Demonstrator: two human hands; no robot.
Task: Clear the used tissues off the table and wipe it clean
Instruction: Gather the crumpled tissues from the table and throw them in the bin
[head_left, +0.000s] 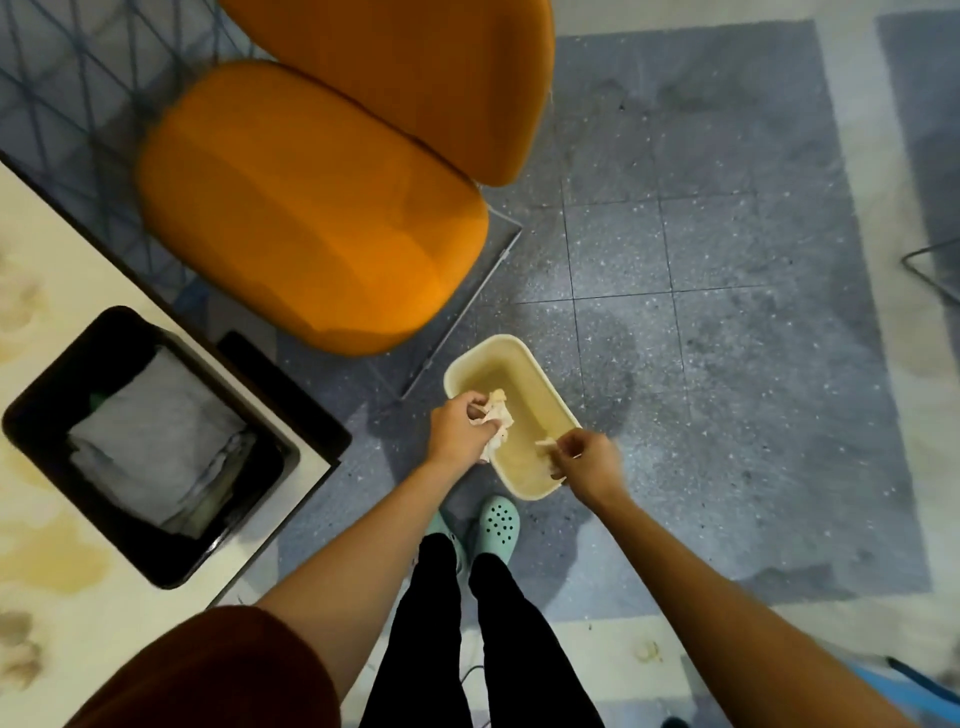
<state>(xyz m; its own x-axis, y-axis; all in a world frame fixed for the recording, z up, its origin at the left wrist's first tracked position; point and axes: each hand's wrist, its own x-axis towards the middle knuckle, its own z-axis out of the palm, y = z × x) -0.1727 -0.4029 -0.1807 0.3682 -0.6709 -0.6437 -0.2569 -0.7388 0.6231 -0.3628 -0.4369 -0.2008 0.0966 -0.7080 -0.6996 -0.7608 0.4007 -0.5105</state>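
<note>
Used tissues (498, 413) are off the counter and over a bin, and reading from the left shows why. At the far left the counter (36, 244) carries brownish and yellow stains (67, 558), so the wiping half of the job looks undone. By its right edge stands a black tray (31, 415) with a folded grey cloth (156, 431) in it. The cloth is probably there to be at hand for that wiping, though I cannot tell whether it is damp. Farther off, two orange chairs (311, 218) stand just beside the counter.

Right of the counter, on the speckled floor (727, 312), sits a cream bin (488, 345), just beyond the person's pale green shoes (498, 525). The left grip (460, 431) is curled round the larger crumpled wad and holds it above the bin's left rim, so it would fall inside when let go. The right grip (592, 462), over the bin's near right corner, is narrow. It pinches a smaller scrap of tissue (545, 444) between thumb and fingertips, and the scrap hangs over the opening.

Both grips are low and close to the rim, which should keep the light paper from drifting onto the floor. The bin's inside looks otherwise bare, as far as the blur allows. By my judgement the clearing step is near its end, with the drop next.
</note>
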